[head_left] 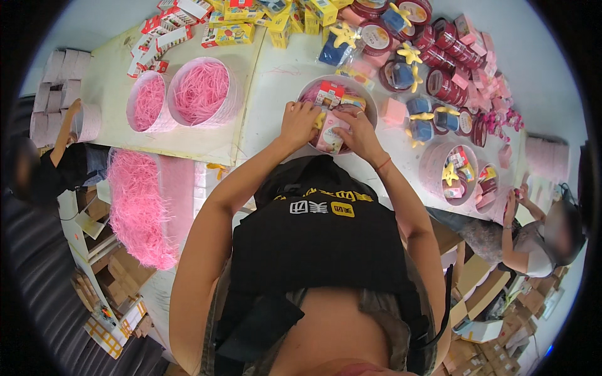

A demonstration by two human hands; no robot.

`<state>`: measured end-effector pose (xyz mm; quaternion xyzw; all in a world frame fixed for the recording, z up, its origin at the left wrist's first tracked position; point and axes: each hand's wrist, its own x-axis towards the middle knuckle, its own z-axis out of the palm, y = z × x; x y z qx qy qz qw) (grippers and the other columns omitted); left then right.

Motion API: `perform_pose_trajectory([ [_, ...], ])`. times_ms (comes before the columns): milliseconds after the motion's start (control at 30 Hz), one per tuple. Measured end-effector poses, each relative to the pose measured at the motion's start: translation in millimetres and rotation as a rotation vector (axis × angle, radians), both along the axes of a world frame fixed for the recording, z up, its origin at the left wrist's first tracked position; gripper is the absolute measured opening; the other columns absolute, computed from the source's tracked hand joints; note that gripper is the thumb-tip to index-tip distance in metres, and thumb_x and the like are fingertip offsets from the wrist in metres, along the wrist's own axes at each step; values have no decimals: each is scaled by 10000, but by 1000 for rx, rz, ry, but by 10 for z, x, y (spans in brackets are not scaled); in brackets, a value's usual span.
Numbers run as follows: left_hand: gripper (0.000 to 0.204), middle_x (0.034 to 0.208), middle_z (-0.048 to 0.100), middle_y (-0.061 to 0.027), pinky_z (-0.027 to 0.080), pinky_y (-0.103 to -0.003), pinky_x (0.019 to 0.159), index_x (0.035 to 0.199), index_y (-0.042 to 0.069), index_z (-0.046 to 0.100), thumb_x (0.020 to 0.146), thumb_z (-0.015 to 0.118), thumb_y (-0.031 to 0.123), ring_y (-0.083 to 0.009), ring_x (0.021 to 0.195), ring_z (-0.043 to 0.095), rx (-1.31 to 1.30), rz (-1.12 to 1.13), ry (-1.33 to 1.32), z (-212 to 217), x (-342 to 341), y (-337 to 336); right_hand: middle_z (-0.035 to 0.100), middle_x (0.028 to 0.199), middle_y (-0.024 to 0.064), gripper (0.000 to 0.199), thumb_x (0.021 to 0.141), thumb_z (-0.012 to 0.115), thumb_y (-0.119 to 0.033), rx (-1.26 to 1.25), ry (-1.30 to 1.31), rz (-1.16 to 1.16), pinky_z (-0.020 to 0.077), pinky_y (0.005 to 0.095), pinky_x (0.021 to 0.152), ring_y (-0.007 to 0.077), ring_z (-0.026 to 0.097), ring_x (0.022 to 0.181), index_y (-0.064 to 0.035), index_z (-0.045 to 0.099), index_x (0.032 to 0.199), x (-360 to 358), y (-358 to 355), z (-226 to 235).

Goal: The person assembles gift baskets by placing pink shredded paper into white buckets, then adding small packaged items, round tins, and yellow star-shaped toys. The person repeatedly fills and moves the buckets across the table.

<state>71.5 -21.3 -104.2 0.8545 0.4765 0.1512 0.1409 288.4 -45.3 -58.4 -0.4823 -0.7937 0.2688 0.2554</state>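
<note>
A round white bucket (374,103) stands at the table's edge in front of me, filled with pink shredded paper and small goods. Inside lie a red-and-white box (330,93), a pink-and-white box (331,135) and a yellow item (356,101). My right hand (359,130) grips the pink-and-white box, its fingers and thumb closed on the right side. My left hand (299,125) reaches in from the left with curled fingers, touching a yellow piece (320,119) beside that box. What the left fingertips hold is partly hidden.
Two buckets of pink shreds (199,91) stand left, above a tub of shreds (139,207). Yellow boxes (232,34) and dark red round tins (376,39) crowd the far side. Filled buckets (448,172) stand right. A co-worker (533,232) is at right, another (56,169) at left.
</note>
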Motion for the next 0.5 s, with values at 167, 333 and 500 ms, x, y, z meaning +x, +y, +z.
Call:
perform_pose_trajectory([
  [167,519,1070,574,-64,320,-462,1023,1157,137,592,669,760,187,-256,1082,547,-31,8,6,-39,18,40,621,1042,143,419,759,747,-102,-24,22,-56,468,410,928,338,563,1062,-53,655,1165,27,-17,-61],
  [333,503,1094,576,-59,272,-485,1088,1164,131,587,689,742,183,-247,1121,542,4,-23,-31,-186,-6,7,628,1042,114,365,737,755,-152,144,-169,-28,447,426,938,313,555,1070,-87,676,1087,-31,-51,-202],
  [500,652,1222,576,-94,193,-569,1128,1282,145,534,676,761,223,-291,1186,520,-63,39,-224,-173,38,-49,623,1061,104,390,725,749,-132,160,-103,-121,448,435,920,315,557,1039,-71,633,1093,-126,-206,-300],
])
